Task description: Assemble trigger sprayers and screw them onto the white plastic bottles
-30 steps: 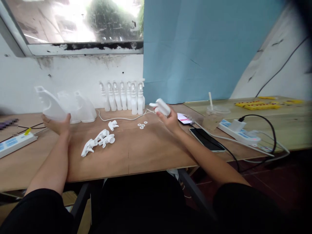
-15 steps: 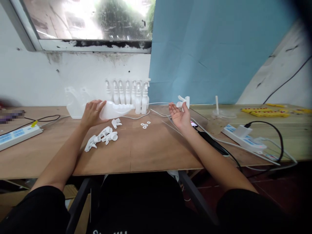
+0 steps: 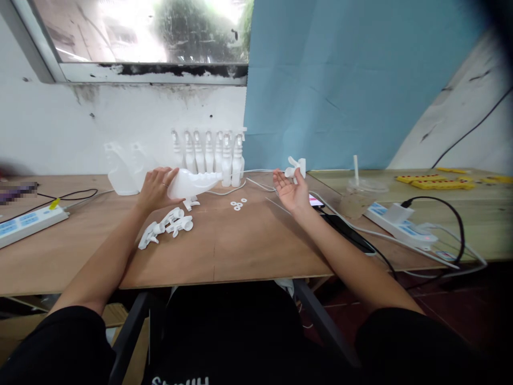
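Note:
My left hand (image 3: pixel 159 187) is wrapped round the base of a translucent white plastic bottle (image 3: pixel 191 182), which lies tilted on its side with its neck pointing right. In my right hand (image 3: pixel 292 192), palm up, a white trigger spray head (image 3: pixel 296 168) is gripped by the thumb, its nozzle part standing above the fingers. Below the bottle lies one loose spray head (image 3: pixel 191 203). Several more spray heads (image 3: pixel 176 220) lie in a pile near my left forearm. White ring washers (image 3: pixel 238 205) rest on the table between my hands.
Several assembled spray bottles (image 3: pixel 209 155) stand against the wall, with capless bottles (image 3: pixel 120 171) to their left. Power strips (image 3: pixel 401 227) lie at both sides. Cables, a phone (image 3: pixel 316 201), a lidded plastic cup (image 3: pixel 356 195) and yellow packets (image 3: pixel 436 182) occupy the right.
The bottle in my left hand has moved slightly right and now partly covers the loose spray head. My right hand has shifted a little left with its spray head.

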`<state>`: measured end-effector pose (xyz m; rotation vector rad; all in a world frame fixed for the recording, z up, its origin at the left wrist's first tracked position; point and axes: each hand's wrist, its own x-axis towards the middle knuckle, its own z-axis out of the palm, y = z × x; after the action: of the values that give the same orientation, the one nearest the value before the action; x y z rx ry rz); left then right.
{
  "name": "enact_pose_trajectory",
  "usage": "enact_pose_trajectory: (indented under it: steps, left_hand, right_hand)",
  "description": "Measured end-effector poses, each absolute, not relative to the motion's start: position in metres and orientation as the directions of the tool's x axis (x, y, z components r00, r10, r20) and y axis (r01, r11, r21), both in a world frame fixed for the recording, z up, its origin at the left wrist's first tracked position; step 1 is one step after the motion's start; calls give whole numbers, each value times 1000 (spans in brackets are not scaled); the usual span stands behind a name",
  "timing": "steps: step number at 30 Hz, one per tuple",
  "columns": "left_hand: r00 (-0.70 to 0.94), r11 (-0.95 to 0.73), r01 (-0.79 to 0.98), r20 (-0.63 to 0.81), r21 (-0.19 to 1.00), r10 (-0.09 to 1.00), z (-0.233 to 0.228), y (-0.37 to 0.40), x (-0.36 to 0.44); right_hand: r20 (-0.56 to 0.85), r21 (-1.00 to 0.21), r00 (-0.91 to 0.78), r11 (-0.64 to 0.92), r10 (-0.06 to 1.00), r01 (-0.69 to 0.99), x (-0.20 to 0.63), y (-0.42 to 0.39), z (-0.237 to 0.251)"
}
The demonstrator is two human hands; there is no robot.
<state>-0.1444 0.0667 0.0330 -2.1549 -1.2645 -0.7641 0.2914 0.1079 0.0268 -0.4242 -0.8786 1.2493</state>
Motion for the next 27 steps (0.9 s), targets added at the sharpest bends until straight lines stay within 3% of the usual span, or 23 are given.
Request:
enact_pose_trajectory:
  steps: [4, 9, 18, 22, 27]
  left_hand:
    - [453, -453, 870, 677, -194, 580, 34, 65, -130]
    - [502, -510, 832, 683, -216, 530, 33, 58, -100]
    - [431, -587, 808, 730, -49, 531, 24, 26, -18]
    - [370, -606, 793, 744, 59, 557, 17, 17, 1]
    - [413, -606, 795, 703, 32, 579, 5, 7, 8]
  right_hand:
    - [384, -741, -23, 293, 923, -604, 278, 97, 25]
    - [474, -818, -169, 360, 864, -449, 253, 72, 25]
    - [626, -748, -128, 544, 770, -380, 226, 48, 71]
    - [625, -739, -162, 513, 763, -437, 207, 38, 94]
    - [615, -743, -287, 419, 734, -521, 176, 36, 98]
